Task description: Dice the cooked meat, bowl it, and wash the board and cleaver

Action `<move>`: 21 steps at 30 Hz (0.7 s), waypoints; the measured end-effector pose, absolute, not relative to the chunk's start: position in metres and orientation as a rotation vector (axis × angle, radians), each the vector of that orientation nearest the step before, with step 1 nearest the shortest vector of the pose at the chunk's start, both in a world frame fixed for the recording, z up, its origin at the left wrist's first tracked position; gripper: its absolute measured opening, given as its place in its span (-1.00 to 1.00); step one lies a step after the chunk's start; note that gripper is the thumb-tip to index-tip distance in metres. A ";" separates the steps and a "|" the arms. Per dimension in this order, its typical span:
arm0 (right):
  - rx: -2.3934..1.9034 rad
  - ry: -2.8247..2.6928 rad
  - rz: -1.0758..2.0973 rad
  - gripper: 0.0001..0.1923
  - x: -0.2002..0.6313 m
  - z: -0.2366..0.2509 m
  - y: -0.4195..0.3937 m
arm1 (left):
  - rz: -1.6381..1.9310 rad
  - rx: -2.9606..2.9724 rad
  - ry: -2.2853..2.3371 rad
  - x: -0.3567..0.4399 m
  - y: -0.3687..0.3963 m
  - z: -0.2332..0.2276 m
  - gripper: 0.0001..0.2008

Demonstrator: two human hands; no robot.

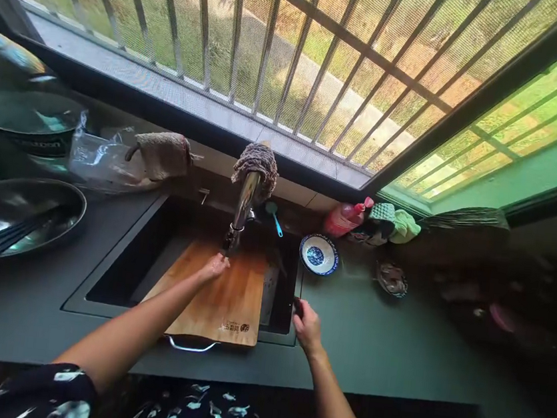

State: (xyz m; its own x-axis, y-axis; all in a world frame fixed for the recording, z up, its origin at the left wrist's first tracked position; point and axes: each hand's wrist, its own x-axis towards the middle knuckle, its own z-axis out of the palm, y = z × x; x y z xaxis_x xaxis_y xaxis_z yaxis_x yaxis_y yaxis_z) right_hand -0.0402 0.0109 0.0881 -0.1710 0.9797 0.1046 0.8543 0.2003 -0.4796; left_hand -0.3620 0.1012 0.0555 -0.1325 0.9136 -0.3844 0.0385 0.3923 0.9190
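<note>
My left hand is closed, its fingertips at the dark nozzle of the chrome faucet, above a wooden cutting board. The board lies over the dark sink, with printed marks and a metal handle at its near edge. My right hand is closed round a short dark handle at the sink's right rim; what the handle belongs to is hard to make out. A grey cloth is wrapped over the top of the faucet.
A blue-and-white plate sits right of the sink, near a pink bottle and green cloths. Behind the faucet lies a blue brush. At left are a wok and a brown cloth. A barred window spans the back.
</note>
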 end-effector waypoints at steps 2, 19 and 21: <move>-1.801 -2.008 0.236 -0.70 -0.014 0.098 0.024 | 0.967 0.869 1.500 -0.364 0.099 0.058 -0.83; -2.090 -2.297 -0.585 -0.72 0.063 0.081 0.163 | 0.501 0.834 1.009 -0.376 0.071 0.072 -0.61; -2.146 -2.265 -0.547 -0.72 0.060 0.085 0.163 | 0.409 0.912 1.056 -0.382 0.061 0.065 -0.63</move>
